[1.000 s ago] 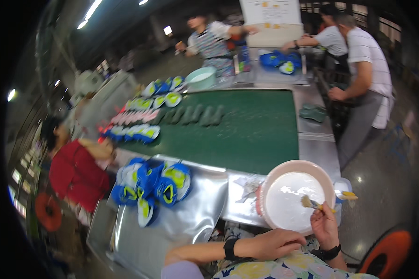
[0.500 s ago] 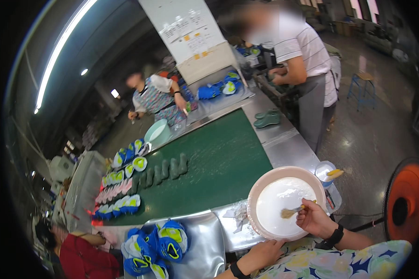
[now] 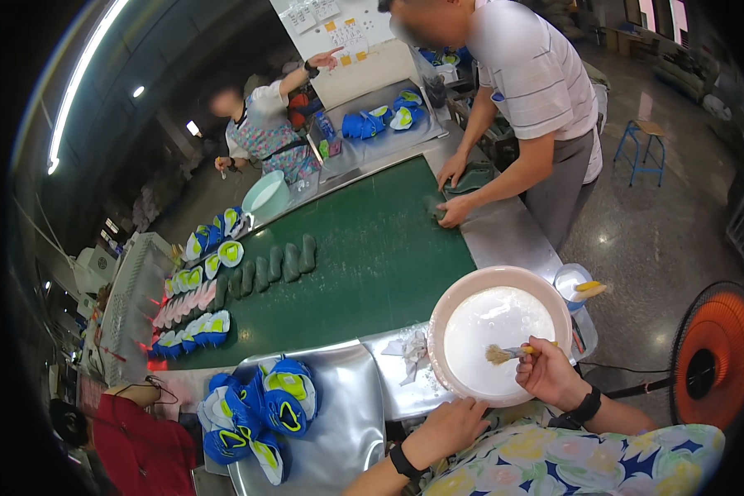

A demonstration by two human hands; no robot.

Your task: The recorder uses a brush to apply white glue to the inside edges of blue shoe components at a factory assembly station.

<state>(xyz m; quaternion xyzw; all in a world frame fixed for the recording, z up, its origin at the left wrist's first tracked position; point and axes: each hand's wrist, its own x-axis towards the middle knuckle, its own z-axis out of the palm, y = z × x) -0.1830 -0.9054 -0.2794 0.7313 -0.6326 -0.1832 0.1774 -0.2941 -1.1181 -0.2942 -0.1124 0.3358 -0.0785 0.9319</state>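
A pink basin holding white liquid stands on the metal ledge in front of me. My right hand is closed round the handle of a paint brush. The pale bristles are over the liquid; I cannot tell whether they touch it. Beside the basin's near rim lies my left hand, its fingers stretched out and holding nothing. To the left, blue and lime shoe uppers are piled on a metal tray.
A green conveyor belt carries dark soles, pink pieces and uppers. Across it a co-worker's hands set down dark soles. Another person points. A tub with a yellow-handled brush and an orange fan are at right.
The co-worker at the far side has leaned in, hands reaching onto the belt. The person beyond has raised an arm. The soles on the belt sit further left. My right hand still holds the brush.
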